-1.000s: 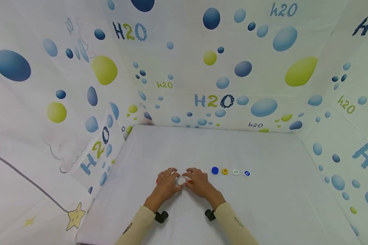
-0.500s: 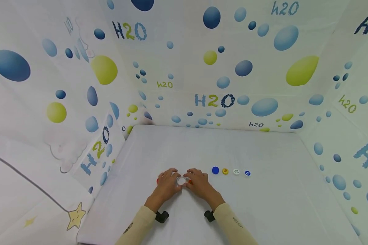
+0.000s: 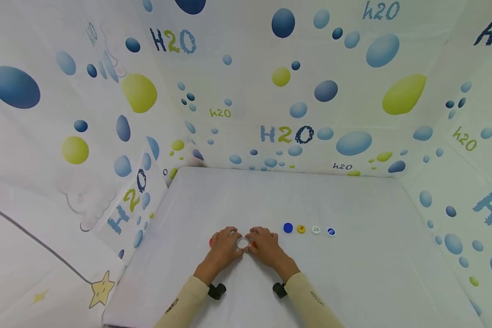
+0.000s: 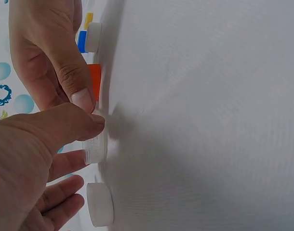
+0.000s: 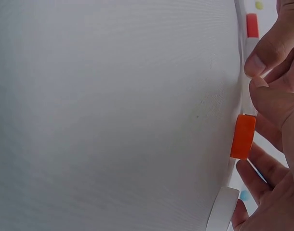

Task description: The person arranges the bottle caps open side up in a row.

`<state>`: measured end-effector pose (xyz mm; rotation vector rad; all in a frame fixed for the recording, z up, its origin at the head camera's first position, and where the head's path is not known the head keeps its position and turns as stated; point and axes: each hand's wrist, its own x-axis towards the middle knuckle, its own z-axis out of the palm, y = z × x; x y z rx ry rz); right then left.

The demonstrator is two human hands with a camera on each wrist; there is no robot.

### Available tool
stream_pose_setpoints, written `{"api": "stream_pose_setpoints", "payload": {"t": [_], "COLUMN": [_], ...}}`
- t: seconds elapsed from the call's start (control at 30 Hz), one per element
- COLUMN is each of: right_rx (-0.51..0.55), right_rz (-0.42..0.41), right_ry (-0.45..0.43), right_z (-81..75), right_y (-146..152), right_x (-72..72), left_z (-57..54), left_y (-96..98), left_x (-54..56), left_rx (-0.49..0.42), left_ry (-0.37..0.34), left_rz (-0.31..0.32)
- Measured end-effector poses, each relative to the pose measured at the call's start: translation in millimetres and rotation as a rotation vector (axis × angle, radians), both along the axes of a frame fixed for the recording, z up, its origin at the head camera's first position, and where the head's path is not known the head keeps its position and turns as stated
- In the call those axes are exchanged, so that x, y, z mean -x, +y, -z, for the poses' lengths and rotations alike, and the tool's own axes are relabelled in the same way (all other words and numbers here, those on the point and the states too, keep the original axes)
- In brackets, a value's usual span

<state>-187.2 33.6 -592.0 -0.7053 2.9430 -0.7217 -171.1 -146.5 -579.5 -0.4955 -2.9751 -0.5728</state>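
Note:
My left hand (image 3: 223, 247) and right hand (image 3: 266, 242) meet around a clear bottle cap (image 3: 243, 243) with a pale round top, near the middle of the table. In the left wrist view, the cap's ribbed side (image 4: 95, 150) shows between the left thumb and index finger, and both thumb tips meet at its near edge. An orange cap (image 5: 243, 136) stands right beside it, under the right hand. On the other side a white cap (image 4: 100, 204) sits by the left fingers. A red cap (image 3: 211, 243) peeks out beyond the left hand, mostly hidden.
Off to the right, a blue cap (image 3: 288, 228), a yellow cap (image 3: 301, 229), a white cap with print (image 3: 315, 230) and a blue-and-white cap (image 3: 331, 232) lie in a row. Bubble-patterned sheets (image 3: 246, 91) rise around the white table (image 3: 352, 282).
Both hands stay around the clear cap, with only a very slight shift of the fingers. The row of caps at the right keeps its place.

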Motion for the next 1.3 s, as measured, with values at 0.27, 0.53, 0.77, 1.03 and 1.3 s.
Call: {"api": "stream_pose_setpoints", "payload": {"t": [0.27,0.53,0.77,1.03,1.3], "right_rx": [0.002,0.010,0.006,0.017,-0.008], "right_rz": [-0.001,-0.002,0.000,0.004,0.013], "right_ry": [-0.016,-0.019,-0.007,-0.003,0.011], "right_z": [-3.0,-1.4,-1.9,-2.4,-2.8], "right_y": [-0.8,-0.6,-0.6,1.5,4.2], "right_x": [-1.2,-1.2,-2.1,-2.2,-1.2], "left_z": [2.6,5.0,8.0,6.0,3.5], "left_y": [-0.2,1.0,1.1,1.6,4.4], "left_x": [0.9,1.9,2.5,0.9,0.1], "left_rx": [0.024,0.018,0.015,0.009,-0.009], "left_ry": [0.004,-0.014,-0.023,-0.020,-0.024], "left_rz": [0.001,-0.017,-0.025,-0.021,-0.009]}}
